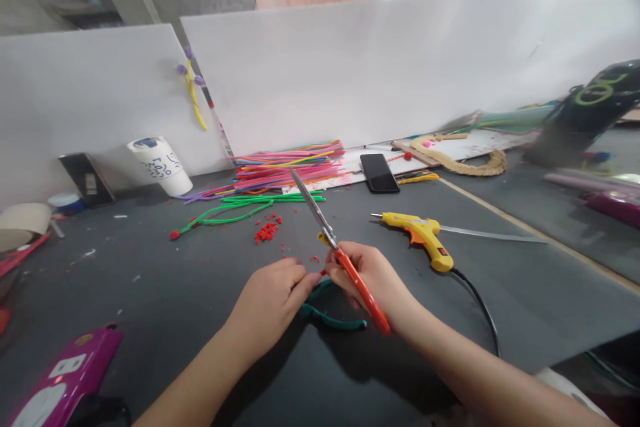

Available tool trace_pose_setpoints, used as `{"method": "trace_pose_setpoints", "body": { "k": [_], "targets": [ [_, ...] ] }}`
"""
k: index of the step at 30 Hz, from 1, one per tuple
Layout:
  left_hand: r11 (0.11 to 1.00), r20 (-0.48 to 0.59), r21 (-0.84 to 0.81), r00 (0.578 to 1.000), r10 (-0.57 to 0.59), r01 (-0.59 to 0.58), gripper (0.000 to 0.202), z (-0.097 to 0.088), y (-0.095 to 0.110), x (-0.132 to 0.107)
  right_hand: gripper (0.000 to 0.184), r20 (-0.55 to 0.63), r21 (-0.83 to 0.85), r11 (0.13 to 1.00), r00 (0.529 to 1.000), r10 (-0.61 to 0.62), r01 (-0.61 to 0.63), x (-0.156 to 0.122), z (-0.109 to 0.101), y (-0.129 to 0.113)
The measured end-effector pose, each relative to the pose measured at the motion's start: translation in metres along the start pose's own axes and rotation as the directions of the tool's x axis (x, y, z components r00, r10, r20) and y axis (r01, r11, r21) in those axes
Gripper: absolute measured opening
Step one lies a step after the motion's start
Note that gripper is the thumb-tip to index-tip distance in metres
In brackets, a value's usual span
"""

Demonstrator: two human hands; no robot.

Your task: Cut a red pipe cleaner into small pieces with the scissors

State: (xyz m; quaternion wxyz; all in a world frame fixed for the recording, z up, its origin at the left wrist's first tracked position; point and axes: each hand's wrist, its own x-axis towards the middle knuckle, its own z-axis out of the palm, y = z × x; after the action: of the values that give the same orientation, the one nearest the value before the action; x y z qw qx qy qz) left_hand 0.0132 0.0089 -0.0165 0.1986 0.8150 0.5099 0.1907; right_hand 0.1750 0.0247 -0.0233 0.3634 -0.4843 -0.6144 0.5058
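My right hand (373,273) grips a pair of scissors (360,283) with red handles, its metal blades pointing up and away to the left. Beside it, my left hand (275,297) is closed in a pinch, fingertips almost meeting the right hand's. A small red piece (324,273) shows between the two hands; its full shape is hidden. Under the hands lie teal-handled pliers (335,321), partly covered. Just beyond is a little heap of red bits (267,232) on the dark table (190,300). A green pipe cleaner (220,220) with a red tip rests to the left of the heap.
At the right lies a yellow glue gun (423,235) with its black cord (480,300). Colourful pipe cleaners (290,167) and a phone (379,173) are along the white partition (350,73). A paper cup (160,165) leans at back left; a purple device (70,373) sits front left.
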Motion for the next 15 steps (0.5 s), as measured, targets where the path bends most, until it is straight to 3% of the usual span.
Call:
{"method": "trace_pose_setpoints", "body": {
  "k": [3, 6, 15],
  "targets": [
    [0.978, -0.076, -0.198, 0.993, -0.086, 0.069, 0.008, 0.0003, -0.0004, 0.0001, 0.003, 0.023, -0.008, 1.0, 0.999, -0.025, 0.025, -0.0005, -0.0015, 0.0005],
    [0.942, -0.097, -0.326, 0.989, -0.115, 0.077, 0.013, 0.0009, 0.0007, 0.0004, 0.004, 0.05, -0.039, 0.996, 0.996, -0.077, 0.079, -0.0011, 0.0006, 0.0045],
    [0.975, -0.13, -0.219, 0.989, -0.064, 0.034, 0.012, 0.0016, 0.0051, -0.0012, 0.004, 0.047, -0.114, 0.987, 0.993, -0.107, 0.112, -0.0022, 0.0034, 0.0075]
  ]
}}
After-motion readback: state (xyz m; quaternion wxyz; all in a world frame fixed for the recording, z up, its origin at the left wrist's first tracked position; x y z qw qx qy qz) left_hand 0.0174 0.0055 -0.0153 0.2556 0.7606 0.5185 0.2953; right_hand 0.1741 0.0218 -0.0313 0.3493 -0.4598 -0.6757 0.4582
